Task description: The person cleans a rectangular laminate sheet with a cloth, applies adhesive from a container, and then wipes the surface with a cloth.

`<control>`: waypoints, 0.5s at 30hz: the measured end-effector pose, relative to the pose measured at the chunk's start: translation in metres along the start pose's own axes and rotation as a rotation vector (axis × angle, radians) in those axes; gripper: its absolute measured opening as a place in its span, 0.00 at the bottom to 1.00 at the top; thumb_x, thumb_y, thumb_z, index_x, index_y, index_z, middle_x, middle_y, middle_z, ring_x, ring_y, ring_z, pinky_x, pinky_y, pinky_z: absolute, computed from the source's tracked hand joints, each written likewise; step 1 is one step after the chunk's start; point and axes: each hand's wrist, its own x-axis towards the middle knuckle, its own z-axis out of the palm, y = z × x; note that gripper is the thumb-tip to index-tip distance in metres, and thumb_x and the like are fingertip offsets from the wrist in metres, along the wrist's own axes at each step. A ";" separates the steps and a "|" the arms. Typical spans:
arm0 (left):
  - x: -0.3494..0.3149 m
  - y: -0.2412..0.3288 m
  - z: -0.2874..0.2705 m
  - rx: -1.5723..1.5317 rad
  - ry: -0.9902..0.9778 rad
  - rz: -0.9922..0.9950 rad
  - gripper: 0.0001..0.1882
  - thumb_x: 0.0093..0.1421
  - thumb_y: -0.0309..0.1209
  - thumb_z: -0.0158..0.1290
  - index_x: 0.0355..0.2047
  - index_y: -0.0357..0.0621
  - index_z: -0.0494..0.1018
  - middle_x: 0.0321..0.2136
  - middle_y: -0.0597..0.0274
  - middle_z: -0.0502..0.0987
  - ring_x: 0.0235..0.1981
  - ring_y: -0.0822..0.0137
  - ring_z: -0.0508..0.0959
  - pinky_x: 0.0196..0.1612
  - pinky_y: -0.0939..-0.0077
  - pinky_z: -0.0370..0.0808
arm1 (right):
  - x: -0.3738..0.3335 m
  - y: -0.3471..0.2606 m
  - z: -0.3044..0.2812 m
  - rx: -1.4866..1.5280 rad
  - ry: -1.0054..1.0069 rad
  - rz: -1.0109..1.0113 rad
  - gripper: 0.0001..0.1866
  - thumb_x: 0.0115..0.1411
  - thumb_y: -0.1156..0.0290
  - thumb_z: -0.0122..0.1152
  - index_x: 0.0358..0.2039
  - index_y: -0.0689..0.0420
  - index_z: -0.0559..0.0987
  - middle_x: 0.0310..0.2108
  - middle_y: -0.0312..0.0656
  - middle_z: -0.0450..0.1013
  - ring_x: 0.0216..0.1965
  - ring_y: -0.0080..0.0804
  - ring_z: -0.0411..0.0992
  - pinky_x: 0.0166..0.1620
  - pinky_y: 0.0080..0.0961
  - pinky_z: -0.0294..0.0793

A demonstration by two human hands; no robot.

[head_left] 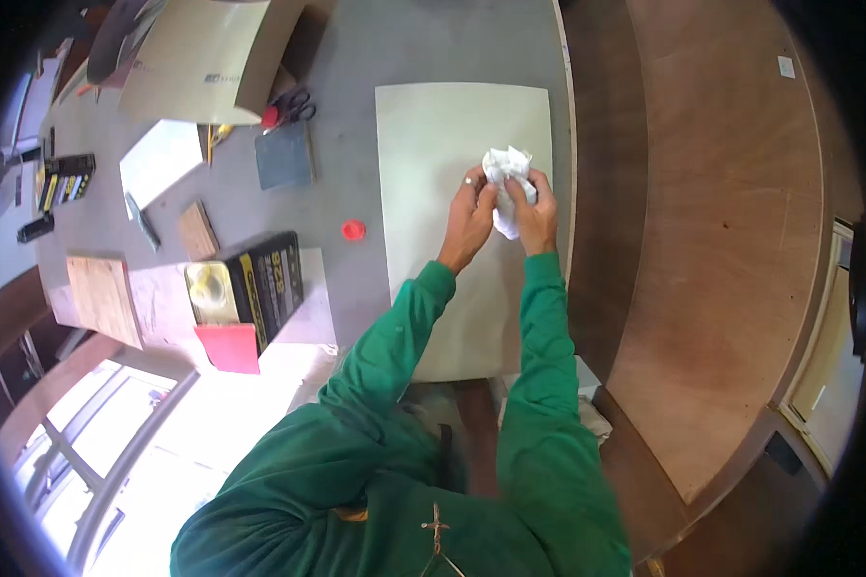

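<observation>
Your left hand (468, 215) and right hand (541, 217) were clamped on the soft, crumpled white wad (506, 162) between them, neither nearer, its long axis twelve-to-six, over the pale rectangular board (438, 144) toward its one o'clock.

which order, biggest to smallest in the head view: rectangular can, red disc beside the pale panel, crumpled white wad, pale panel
1. Pale panel
2. Rectangular can
3. Crumpled white wad
4. Red disc
</observation>
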 end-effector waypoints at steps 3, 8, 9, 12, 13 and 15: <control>-0.048 0.009 0.010 -0.229 -0.059 -0.141 0.22 0.69 0.30 0.43 0.62 0.42 0.61 0.55 0.58 0.70 0.56 0.67 0.70 0.62 0.64 0.68 | -0.044 -0.009 -0.020 -0.137 0.108 -0.217 0.19 0.60 0.62 0.66 0.46 0.61 0.78 0.46 0.45 0.74 0.47 0.40 0.74 0.49 0.33 0.73; -0.083 -0.001 -0.018 -0.175 0.094 0.023 0.24 0.69 0.30 0.43 0.64 0.40 0.61 0.60 0.55 0.68 0.61 0.61 0.69 0.65 0.63 0.63 | -0.093 -0.038 -0.036 -0.551 0.284 -0.597 0.23 0.59 0.66 0.67 0.53 0.59 0.74 0.46 0.45 0.74 0.50 0.37 0.74 0.53 0.32 0.72; -0.090 -0.007 -0.035 -0.037 0.224 0.016 0.23 0.69 0.30 0.42 0.63 0.39 0.62 0.60 0.53 0.68 0.61 0.60 0.69 0.64 0.64 0.64 | -0.102 -0.039 -0.035 -0.609 0.257 -0.632 0.23 0.59 0.67 0.67 0.53 0.59 0.74 0.46 0.45 0.75 0.49 0.38 0.75 0.53 0.32 0.73; -0.112 -0.024 -0.078 0.348 0.486 0.039 0.21 0.67 0.26 0.44 0.59 0.35 0.65 0.59 0.47 0.69 0.60 0.56 0.71 0.61 0.65 0.68 | -0.127 -0.026 -0.047 -0.133 -0.005 -0.117 0.24 0.59 0.67 0.65 0.55 0.60 0.72 0.47 0.46 0.76 0.47 0.41 0.77 0.52 0.32 0.74; -0.116 -0.032 -0.089 0.428 0.522 0.083 0.20 0.66 0.25 0.44 0.58 0.36 0.67 0.59 0.46 0.69 0.59 0.55 0.72 0.61 0.65 0.68 | -0.126 -0.013 -0.049 -0.149 0.084 -0.113 0.25 0.59 0.64 0.66 0.54 0.59 0.72 0.46 0.48 0.76 0.45 0.43 0.77 0.47 0.37 0.76; -0.121 -0.050 -0.104 0.588 0.595 0.169 0.18 0.65 0.24 0.45 0.56 0.36 0.69 0.58 0.44 0.70 0.58 0.52 0.72 0.60 0.64 0.69 | -0.114 0.013 -0.044 -0.238 0.137 -0.133 0.26 0.59 0.63 0.65 0.55 0.59 0.72 0.49 0.49 0.75 0.49 0.44 0.75 0.51 0.38 0.74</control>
